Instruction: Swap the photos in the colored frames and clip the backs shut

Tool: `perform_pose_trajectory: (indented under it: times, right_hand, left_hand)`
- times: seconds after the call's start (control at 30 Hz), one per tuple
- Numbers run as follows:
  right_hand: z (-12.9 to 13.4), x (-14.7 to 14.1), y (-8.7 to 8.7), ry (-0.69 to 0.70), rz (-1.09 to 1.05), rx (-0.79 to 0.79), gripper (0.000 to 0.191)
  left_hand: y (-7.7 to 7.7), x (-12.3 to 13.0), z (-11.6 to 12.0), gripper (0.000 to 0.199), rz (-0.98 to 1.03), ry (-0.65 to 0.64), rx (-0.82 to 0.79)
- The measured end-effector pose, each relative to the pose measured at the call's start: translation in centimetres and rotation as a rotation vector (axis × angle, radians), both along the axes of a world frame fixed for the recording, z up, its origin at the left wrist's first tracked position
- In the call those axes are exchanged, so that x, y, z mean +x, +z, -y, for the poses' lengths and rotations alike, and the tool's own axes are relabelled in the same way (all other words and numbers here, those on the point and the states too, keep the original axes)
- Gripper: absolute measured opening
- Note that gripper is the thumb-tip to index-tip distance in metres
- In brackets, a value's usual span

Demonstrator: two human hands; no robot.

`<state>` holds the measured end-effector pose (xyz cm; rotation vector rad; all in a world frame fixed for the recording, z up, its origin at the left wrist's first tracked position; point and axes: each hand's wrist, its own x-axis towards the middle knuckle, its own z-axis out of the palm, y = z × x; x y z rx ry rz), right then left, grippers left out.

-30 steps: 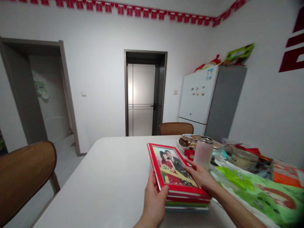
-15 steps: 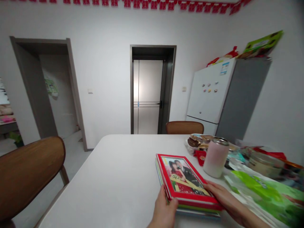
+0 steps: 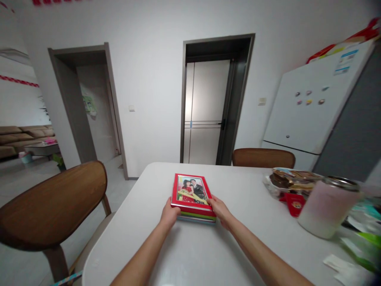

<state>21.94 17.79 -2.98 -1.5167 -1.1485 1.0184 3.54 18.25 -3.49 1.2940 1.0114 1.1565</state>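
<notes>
Both hands grip a stack of picture frames (image 3: 194,216) over the white table (image 3: 190,254). The top red picture frame (image 3: 175,186) holds a photo of a couple. Below it show edges in green and pale blue. My left hand (image 3: 170,213) is closed on the near left corner, thumb on top. On the right side, my right hand (image 3: 219,209) grips the edge with the thumb over the rim; its other fingers are mostly hidden. Whether the stack's underside touches the table I cannot tell.
To the right stand a pink-and-white canister (image 3: 327,206), a red packet (image 3: 295,202), wrapped snacks (image 3: 285,180) and green plastic packaging (image 3: 360,250). Brown chairs stand at the left (image 3: 59,202) and at the far side (image 3: 263,157). A white refrigerator (image 3: 309,119) is behind.
The stack of picture frames has moved left and farther from me, away from the canister, with both hands still on it. My view has shifted too.
</notes>
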Motion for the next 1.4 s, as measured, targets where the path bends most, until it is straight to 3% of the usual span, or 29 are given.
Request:
perform_pose_trajectory:
  times: [0.13, 0.23, 0.3, 0.4, 0.43, 0.5, 0.53, 0.57, 0.67, 0.83, 0.9, 0.97, 1.0, 1.1, 1.3, 1.4]
  right_hand:
    - [-2.0, -0.9, 0.2, -0.012, 0.061, 0.034, 0.041]
    - [-2.0, -0.6, 1.1, -0.105, 0.096, 0.08, 0.048]
    - [-1.3, -0.7, 2.2, -0.176, 0.104, 0.134, 0.059]
    - [1.4, -2.6, 4.8, -0.173, 0.065, 0.257, 0.072]
    - [2.7, -3.5, 6.0, -0.129, 0.03, 0.313, 0.071]
    - [5.4, -5.6, 8.3, 0.088, -0.275, 0.514, 0.072]
    - [6.7, -6.4, 9.4, 0.183, -0.394, 0.561, 0.072]
    - [7.8, -7.1, 10.3, 0.244, -0.485, 0.582, 0.071]
    - [10.2, -8.0, 11.8, 0.312, -0.652, 0.592, 0.071]
    - [10.9, -7.7, 10.9, 0.305, -0.722, 0.56, 0.068]
    - [10.6, -7.6, 10.4, 0.271, -0.78, 0.521, 0.052]
    - [10.2, -7.6, 10.0, 0.237, -0.828, 0.455, 0.024]
    - [10.1, -7.6, 9.8, 0.231, -0.832, 0.415, 0.021]
    - [9.7, -7.7, 9.5, 0.25, -0.786, 0.3, 0.05]
    - [9.6, -8.0, 9.0, 0.276, -0.571, 0.179, 0.057]
    - [8.5, -8.1, 7.9, 0.209, -0.132, 0.236, 0.056]
  left_hand:
    - [-0.3, -1.2, -1.0, 0.025, 0.009, 0.075, -0.01]
    - [0.1, -1.9, -0.9, 0.026, 0.042, 0.162, -0.015]
    - [1.2, -2.2, -0.5, 0.026, 0.078, 0.239, -0.002]
    - [4.4, -1.9, 1.3, 0.034, 0.155, 0.298, 0.057]
    - [5.9, -1.5, 2.3, 0.039, 0.185, 0.284, 0.085]
    - [8.8, -0.3, 4.6, 0.048, 0.242, 0.208, 0.136]
    - [10.1, 0.3, 5.8, 0.053, 0.285, 0.14, 0.171]
    - [11.2, 0.8, 6.9, 0.061, 0.405, -0.024, 0.229]
    - [12.8, 1.7, 9.4, 0.072, 0.603, -0.254, 0.274]
    - [11.8, 1.7, 10.2, 0.07, 0.644, -0.254, 0.2]
    - [11.4, 1.8, 10.0, 0.061, 0.664, -0.218, 0.118]
    - [11.2, 1.7, 9.6, 0.036, 0.67, -0.202, 0.014]
    - [11.2, 1.7, 9.4, 0.031, 0.661, -0.211, -0.038]
    - [10.8, 1.4, 9.0, 0.057, 0.599, -0.274, -0.166]
    - [10.4, 0.9, 8.9, 0.065, 0.529, -0.291, -0.302]
    - [9.8, 0.7, 8.5, 0.064, 0.516, -0.24, -0.333]
